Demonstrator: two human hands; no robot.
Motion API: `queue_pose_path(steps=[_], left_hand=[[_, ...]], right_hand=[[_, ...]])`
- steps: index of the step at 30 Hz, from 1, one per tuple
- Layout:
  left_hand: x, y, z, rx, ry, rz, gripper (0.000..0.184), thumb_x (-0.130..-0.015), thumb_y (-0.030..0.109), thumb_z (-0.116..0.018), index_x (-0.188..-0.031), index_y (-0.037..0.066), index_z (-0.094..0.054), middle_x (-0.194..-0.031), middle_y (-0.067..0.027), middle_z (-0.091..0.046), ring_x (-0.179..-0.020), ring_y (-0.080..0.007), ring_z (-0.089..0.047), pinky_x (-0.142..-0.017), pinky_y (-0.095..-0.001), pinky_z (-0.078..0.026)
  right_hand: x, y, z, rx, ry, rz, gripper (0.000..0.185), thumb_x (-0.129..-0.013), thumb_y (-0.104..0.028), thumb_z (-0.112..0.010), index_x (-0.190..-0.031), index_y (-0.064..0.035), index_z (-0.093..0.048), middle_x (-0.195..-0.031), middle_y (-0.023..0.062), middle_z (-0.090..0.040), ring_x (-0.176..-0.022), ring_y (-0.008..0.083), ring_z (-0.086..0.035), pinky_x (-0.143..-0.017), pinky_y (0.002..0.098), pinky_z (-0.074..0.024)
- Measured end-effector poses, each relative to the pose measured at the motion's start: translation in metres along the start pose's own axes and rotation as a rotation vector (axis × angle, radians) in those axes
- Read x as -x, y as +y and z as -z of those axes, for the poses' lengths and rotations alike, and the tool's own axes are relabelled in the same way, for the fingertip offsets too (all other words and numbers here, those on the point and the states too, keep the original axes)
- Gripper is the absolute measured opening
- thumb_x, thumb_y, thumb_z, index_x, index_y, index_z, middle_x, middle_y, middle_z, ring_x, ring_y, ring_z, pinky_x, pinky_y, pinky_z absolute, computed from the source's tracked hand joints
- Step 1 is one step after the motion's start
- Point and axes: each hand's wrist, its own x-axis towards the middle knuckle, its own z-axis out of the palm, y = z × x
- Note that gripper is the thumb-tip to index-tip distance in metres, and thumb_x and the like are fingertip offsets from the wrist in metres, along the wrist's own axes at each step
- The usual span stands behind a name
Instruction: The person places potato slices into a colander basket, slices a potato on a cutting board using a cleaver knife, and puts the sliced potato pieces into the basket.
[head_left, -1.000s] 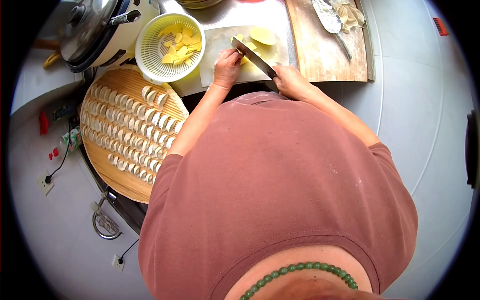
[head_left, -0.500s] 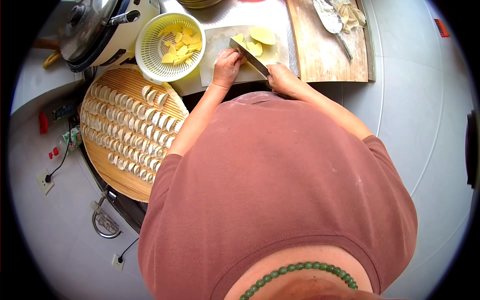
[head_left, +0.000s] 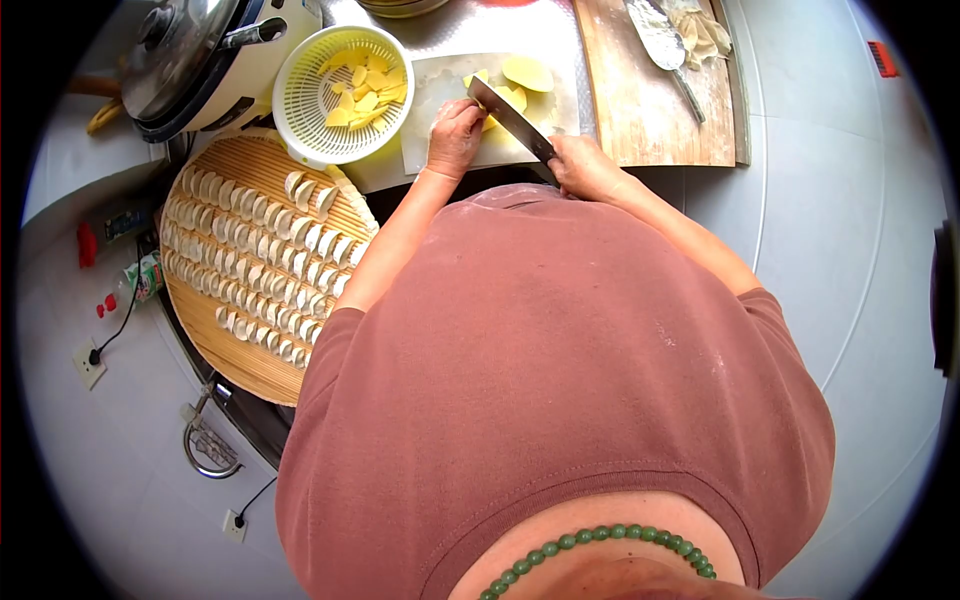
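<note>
My right hand (head_left: 585,167) grips the handle of a kitchen knife (head_left: 512,122) with a broad blade. The blade slants up and to the left over a pale cutting board (head_left: 430,88). Close against the blade, my left hand (head_left: 455,138) has its fingers curled together on a yellow potato piece (head_left: 489,124), which is mostly hidden. Beyond the knife lies a cut potato half (head_left: 528,73), with smaller pieces partly behind the blade. A white slotted basket (head_left: 284,98) left of the board holds many potato slices (head_left: 364,95).
Rows of dumplings (head_left: 262,210) cover a round woven tray (head_left: 240,365) at the left. A lidded electric cooker (head_left: 215,75) stands behind it. On the right, a floury wooden board (head_left: 640,115) carries a scoop (head_left: 657,35) and a crumpled cloth (head_left: 700,30).
The knife and my right hand have shifted slightly right and toward me, and more of the blade shows. My left hand stays almost in place beside the potato.
</note>
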Motion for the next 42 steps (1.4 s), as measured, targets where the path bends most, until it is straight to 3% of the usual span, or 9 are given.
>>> queue_pose_path(steps=[4, 10, 19, 31, 34, 42], left_hand=[[0.0, 0.001, 0.002, 0.001, -0.017, 0.002, 0.007, -0.074, 0.003, -0.068, -0.079, 0.007, -0.064, -0.087, -0.0076, -0.064, -0.085, -0.0297, -0.06, -0.078, -0.038, -0.05], [0.002, -0.003, 0.002, 0.004, -0.029, 0.012, 0.008, -0.073, 0.005, -0.069, -0.079, 0.007, -0.064, -0.088, -0.0078, -0.065, -0.086, -0.0299, -0.06, -0.079, -0.0378, -0.05], [0.001, -0.001, 0.001, -0.005, 0.005, -0.005, 0.008, -0.074, 0.002, -0.067, -0.078, 0.007, -0.062, -0.089, -0.0077, -0.065, -0.084, -0.0298, -0.06, -0.078, -0.0375, -0.05], [0.001, 0.0, 0.004, 0.019, -0.013, 0.005, 0.008, -0.074, 0.004, -0.069, -0.079, 0.007, -0.063, -0.088, -0.0079, -0.065, -0.085, -0.0301, -0.06, -0.079, -0.0377, -0.05], [0.001, -0.002, 0.005, 0.013, -0.029, 0.029, 0.008, -0.073, 0.005, -0.069, -0.079, 0.007, -0.064, -0.088, -0.0078, -0.065, -0.085, -0.0299, -0.06, -0.078, -0.0373, -0.05], [0.002, -0.002, 0.005, 0.015, -0.01, -0.002, 0.009, -0.073, 0.002, -0.068, -0.078, 0.007, -0.063, -0.087, -0.0075, -0.064, -0.083, -0.0293, -0.06, -0.077, -0.0369, -0.05]], right_hand=[[-0.012, 0.001, -0.01, 0.009, -0.012, -0.051, 0.01, -0.081, 0.002, -0.049, -0.082, 0.0068, -0.058, -0.071, 0.0294, -0.061, -0.069, 0.0425, -0.065, -0.065, 0.0486, -0.0519], [-0.032, 0.028, -0.032, -0.032, 0.028, 0.053, 0.01, -0.078, 0.006, -0.048, -0.082, 0.0074, -0.057, -0.07, 0.0294, -0.061, -0.068, 0.0411, -0.066, -0.063, 0.0468, -0.0523], [0.002, -0.005, 0.002, -0.106, -0.021, -0.064, 0.009, -0.082, 0.003, -0.047, -0.084, 0.0051, -0.056, -0.063, 0.0212, -0.058, -0.06, 0.0311, -0.065, -0.058, 0.0428, -0.0512], [-0.022, 0.012, -0.019, -0.018, -0.051, -0.041, 0.011, -0.081, 0.003, -0.048, -0.084, 0.0072, -0.058, -0.072, 0.0279, -0.062, -0.067, 0.0399, -0.066, -0.062, 0.046, -0.0519], [-0.03, 0.022, -0.032, 0.006, 0.009, 0.069, 0.012, -0.081, 0.003, -0.048, -0.084, 0.0079, -0.058, -0.073, 0.029, -0.062, -0.069, 0.0406, -0.066, -0.063, 0.0464, -0.0517], [-0.007, -0.003, -0.004, -0.071, -0.008, -0.04, 0.01, -0.082, 0.001, -0.049, -0.083, 0.0064, -0.058, -0.07, 0.0273, -0.061, -0.065, 0.0367, -0.065, -0.061, 0.0454, -0.0515]])
